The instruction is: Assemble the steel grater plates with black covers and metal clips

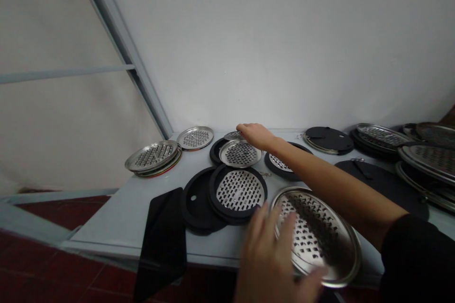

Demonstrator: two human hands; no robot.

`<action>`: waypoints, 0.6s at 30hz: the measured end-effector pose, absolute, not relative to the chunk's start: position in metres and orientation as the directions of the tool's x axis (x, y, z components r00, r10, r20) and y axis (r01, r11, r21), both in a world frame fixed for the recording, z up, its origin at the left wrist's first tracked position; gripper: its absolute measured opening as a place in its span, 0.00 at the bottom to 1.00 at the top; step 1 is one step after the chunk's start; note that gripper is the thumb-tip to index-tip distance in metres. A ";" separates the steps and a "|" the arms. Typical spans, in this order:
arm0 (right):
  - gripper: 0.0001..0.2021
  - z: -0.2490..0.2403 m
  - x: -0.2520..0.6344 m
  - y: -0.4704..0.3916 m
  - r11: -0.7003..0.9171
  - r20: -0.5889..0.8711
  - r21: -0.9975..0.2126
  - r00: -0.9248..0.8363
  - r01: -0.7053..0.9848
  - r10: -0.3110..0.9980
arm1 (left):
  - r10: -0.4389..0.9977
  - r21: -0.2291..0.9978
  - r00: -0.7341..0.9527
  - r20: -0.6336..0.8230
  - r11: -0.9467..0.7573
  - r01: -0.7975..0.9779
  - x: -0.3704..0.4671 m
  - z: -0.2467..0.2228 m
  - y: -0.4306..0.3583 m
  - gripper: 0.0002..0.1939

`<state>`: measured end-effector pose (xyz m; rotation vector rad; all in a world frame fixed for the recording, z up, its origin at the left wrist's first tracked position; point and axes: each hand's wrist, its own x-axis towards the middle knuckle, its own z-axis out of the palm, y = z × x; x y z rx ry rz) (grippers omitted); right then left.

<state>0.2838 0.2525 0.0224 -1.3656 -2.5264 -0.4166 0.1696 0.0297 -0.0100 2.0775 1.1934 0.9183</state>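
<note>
My right hand (255, 135) reaches to the back of the table, its fingers closed at the edge of a small round metal grater plate (232, 136). Below it, another metal grater disc (241, 154) lies over a black round base (214, 152). My left hand (268, 255) is in front, smeared by motion, with its fingers apart. It is close to the left rim of a large round metal grater (316, 232) near the front edge; touching or not I cannot tell. Just beyond it, a black-rimmed grater (241, 190) overlaps a black round dish (199, 199).
Stacked round graters (154, 157) and a single disc (195, 138) are at the left. A black-rimmed grater (284, 163) lies partly behind my right forearm. More stacks (382, 137) and black discs (329, 139) fill the right. A black flat panel (163, 236) overhangs the table's front edge.
</note>
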 end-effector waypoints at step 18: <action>0.11 0.004 0.300 0.257 0.537 0.462 0.077 -0.508 0.840 0.727 | 0.996 0.192 0.073 -0.053 -0.061 0.980 0.140 0.008 0.281 0.17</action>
